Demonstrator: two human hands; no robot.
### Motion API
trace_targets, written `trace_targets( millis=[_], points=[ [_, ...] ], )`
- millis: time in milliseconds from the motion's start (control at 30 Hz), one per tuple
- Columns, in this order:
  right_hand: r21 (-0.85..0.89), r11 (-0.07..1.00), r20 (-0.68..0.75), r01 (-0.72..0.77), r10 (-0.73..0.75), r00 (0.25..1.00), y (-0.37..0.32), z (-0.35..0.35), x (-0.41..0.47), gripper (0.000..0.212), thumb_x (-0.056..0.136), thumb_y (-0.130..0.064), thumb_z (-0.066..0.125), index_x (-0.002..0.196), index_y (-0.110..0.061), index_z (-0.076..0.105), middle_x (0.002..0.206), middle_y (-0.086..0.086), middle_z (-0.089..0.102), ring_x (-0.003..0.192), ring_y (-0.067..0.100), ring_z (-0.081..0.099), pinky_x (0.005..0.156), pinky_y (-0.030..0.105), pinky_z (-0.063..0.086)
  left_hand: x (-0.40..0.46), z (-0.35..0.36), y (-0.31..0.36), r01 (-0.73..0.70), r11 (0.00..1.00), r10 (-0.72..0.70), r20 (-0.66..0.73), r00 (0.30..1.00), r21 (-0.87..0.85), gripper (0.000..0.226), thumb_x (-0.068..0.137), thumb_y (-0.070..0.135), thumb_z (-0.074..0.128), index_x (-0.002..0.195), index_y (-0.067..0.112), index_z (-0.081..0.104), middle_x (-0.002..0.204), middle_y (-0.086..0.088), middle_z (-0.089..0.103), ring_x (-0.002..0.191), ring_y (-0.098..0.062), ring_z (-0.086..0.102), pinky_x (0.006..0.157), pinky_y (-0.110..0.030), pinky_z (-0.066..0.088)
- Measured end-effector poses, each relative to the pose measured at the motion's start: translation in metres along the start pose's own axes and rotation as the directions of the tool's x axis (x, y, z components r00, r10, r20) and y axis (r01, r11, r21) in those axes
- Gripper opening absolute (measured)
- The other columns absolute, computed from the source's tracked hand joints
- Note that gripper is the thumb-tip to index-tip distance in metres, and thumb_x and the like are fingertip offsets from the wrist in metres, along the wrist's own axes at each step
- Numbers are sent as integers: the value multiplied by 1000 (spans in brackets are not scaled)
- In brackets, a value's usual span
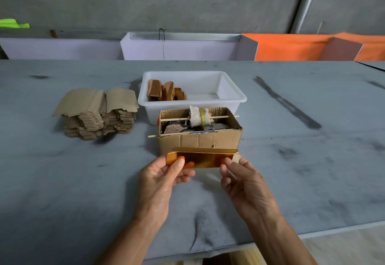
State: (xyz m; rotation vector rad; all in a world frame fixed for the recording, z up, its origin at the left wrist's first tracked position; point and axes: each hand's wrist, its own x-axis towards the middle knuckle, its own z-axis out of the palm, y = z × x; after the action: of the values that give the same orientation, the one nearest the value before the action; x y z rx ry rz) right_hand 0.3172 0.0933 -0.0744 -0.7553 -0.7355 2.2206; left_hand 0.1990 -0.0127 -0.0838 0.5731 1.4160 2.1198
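Note:
A shiny gold folded card box hangs just above the grey table, in front of a brown cardboard box. My left hand pinches its left end, thumb on the gold face. At the right end my right hand pinches the card between thumb and fingers. A narrow flap stands folded along the card's top edge.
The cardboard box holds two wooden sticks, a cloth roll and scraps. Behind it a white plastic tub contains several folded brown boxes. A stack of flat brown card blanks lies at the left. The table's front edge runs near my forearms.

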Motion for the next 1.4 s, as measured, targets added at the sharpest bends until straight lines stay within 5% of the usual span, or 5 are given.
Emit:
trace_targets(
  millis=[300,467,667,933,1400],
  points=[
    [-175,975,105,134,-117,988,-4,-11,-2,14,58,-12,76,60,-16,63,65,3,62,60,12,60,52,21,50,1,-2,-2,28,999,-30,151,988,16,28,55,5,79,81,14,74,88,-9,73,81,-15,67,74,-18,52],
    [-322,900,195,292,-238,951,-3,-19,-3,13,57,-12,78,64,-15,67,86,6,67,72,13,60,64,21,51,3,-3,-1,11,999,-16,122,992,43,20,55,12,79,73,18,73,93,-8,72,87,-12,65,76,-20,52],
    [-443,813,231,378,-304,924,-4,-28,-2,13,58,-17,79,68,-13,71,97,5,69,84,11,63,70,18,52,3,-12,2,-148,972,96,267,959,183,27,54,12,85,77,15,73,106,-4,68,95,-8,64,71,-17,52],
    [-477,779,262,407,-316,912,-2,-35,1,14,57,-13,79,71,-15,75,101,3,69,94,10,66,71,18,52,6,-14,-1,-401,780,249,350,903,480,15,62,23,79,76,23,75,103,4,65,94,-7,64,79,-17,50],
    [-449,827,179,339,-289,940,7,-29,-1,21,64,-8,75,84,-9,69,88,12,71,83,24,68,67,21,55,4,-4,-5,-25,967,3,86,996,255,29,64,-12,74,63,16,75,89,4,71,89,-2,64,69,-14,49]
  ],
)
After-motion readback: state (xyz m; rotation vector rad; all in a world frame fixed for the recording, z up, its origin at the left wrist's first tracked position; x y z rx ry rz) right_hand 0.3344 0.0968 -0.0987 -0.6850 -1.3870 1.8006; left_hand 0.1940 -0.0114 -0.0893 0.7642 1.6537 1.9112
